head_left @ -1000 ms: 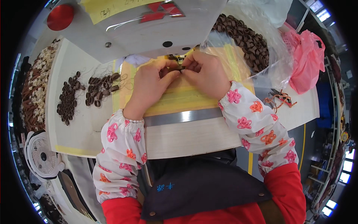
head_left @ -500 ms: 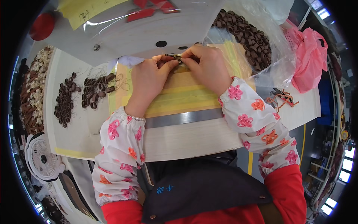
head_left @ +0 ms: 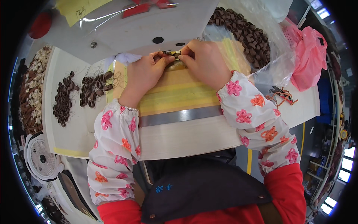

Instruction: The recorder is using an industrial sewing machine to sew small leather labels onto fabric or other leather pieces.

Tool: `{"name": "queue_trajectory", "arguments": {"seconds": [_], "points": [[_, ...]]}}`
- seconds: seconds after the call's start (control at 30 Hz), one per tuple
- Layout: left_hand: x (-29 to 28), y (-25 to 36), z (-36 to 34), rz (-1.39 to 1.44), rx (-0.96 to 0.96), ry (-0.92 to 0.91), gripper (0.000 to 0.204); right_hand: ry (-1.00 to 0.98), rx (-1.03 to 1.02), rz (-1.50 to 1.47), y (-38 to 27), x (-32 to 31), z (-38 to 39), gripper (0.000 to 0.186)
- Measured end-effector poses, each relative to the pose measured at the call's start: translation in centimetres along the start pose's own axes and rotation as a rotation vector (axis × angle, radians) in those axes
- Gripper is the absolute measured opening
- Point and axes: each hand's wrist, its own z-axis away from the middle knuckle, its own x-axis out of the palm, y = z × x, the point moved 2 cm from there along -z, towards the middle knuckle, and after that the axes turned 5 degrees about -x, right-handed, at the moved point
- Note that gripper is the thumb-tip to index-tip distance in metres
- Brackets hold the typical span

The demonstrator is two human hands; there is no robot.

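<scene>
My left hand [head_left: 151, 71] and my right hand [head_left: 201, 63] meet at the sewing machine's presser foot [head_left: 172, 53], under its grey body [head_left: 123, 33]. Thumbs and index fingers pinch a small dark piece [head_left: 175, 57], likely brown like the loops, at the foot; its shape is too small to make out. The work surface under my hands is covered in yellow tape [head_left: 167, 95], with a metal strip [head_left: 175, 115] along the front. Brown loops with loose threads [head_left: 65, 98] lie in clusters on the left.
A clear bag of brown loops [head_left: 253, 44] sits at back right beside a pink bag [head_left: 305, 63]. Snips with orange cord [head_left: 279, 95] lie at right. A white fan [head_left: 43, 158] stands at lower left, a white cloth [head_left: 126, 58] behind my left hand.
Both hands have shifted away from me, up toward the presser foot and slightly left, still pinched together. The view has also moved slightly.
</scene>
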Motion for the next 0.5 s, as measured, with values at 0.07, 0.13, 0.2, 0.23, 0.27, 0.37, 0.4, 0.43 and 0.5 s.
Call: {"name": "queue_trajectory", "arguments": {"seconds": [0.07,0.13,0.2,0.23,0.27,0.37,0.4,0.43,0.5], "points": [[0.30,-0.51,-0.13,0.001,0.001,0.012,0.037,-0.022,0.020,0.011,0.00,-0.06,-0.16,0.010],[0.44,-0.76,-0.19,0.006,-0.007,0.016,0.038,-0.033,0.029,0.021,-0.04,-0.05,-0.33,0.010],[0.42,-0.85,-0.15,0.017,-0.024,0.010,0.038,-0.032,0.028,0.031,-0.05,0.03,-0.50,0.010],[0.20,-0.68,0.02,0.020,-0.034,0.011,0.037,-0.033,0.028,0.037,-0.13,0.08,-0.56,0.010],[-0.09,-0.40,0.22,0.024,-0.044,0.012,0.037,-0.034,0.029,0.042,-0.20,0.18,-0.63,0.010],[0.16,-0.68,0.06,0.024,-0.050,0.017,0.036,-0.044,0.053,0.035,0.02,0.15,-0.69,0.011],[0.33,-0.93,-0.04,0.023,-0.048,0.019,0.036,-0.049,0.064,0.030,0.12,0.09,-0.66,0.011],[0.46,-1.03,-0.09,0.020,-0.039,0.024,0.035,-0.067,0.079,0.023,0.14,-0.05,-0.67,0.011],[0.63,-1.16,-0.13,0.014,-0.023,0.033,0.034,-0.102,0.110,0.008,0.06,-0.30,-0.76,0.012]]}}
